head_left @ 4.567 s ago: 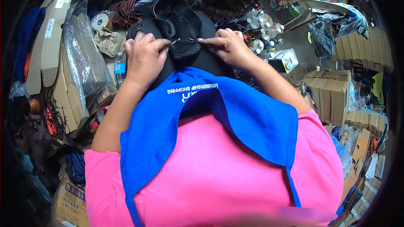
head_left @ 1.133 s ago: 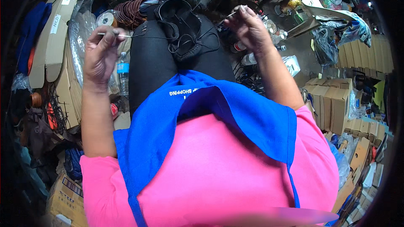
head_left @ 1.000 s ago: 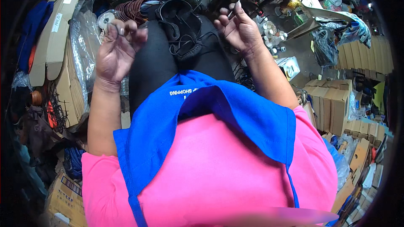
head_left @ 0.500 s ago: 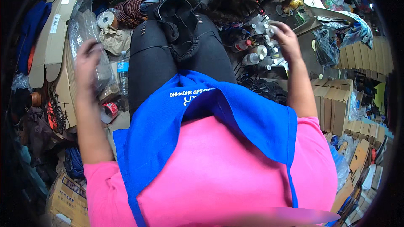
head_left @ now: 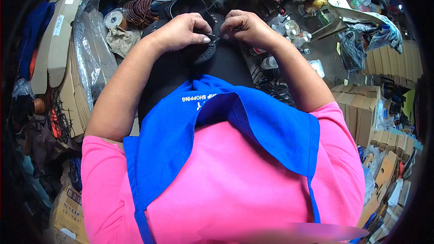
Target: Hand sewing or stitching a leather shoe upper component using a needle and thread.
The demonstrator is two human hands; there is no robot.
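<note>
On my black-trousered lap rests what looks like a black shoe (head_left: 204,55), its round opening facing up and its near end thick and ribbed. Over its left side is my left hand (head_left: 183,32), thumb and forefinger pinching a thin dark strand (head_left: 208,34), possibly a cord or needle. My right hand (head_left: 246,28) hovers by the shoe's right side with its fingers curled together. Whatever those fingers pinch is too small to make out. The two sets of fingertips are close but apart, and both hands hide part of the shoe.
Small bottles with pale caps (head_left: 291,29) crowd the floor right of my knees. A coil of brown cord (head_left: 142,11), a tape roll (head_left: 114,19) and crumpled paper (head_left: 123,40) lie left. Cardboard sheets (head_left: 54,40) stand far left; folded cartons (head_left: 359,108) are stacked right.
Both hands have come in from wide apart to meet over the shoe. Earlier, a thin dark cord stretched outward from the shoe on both sides.
</note>
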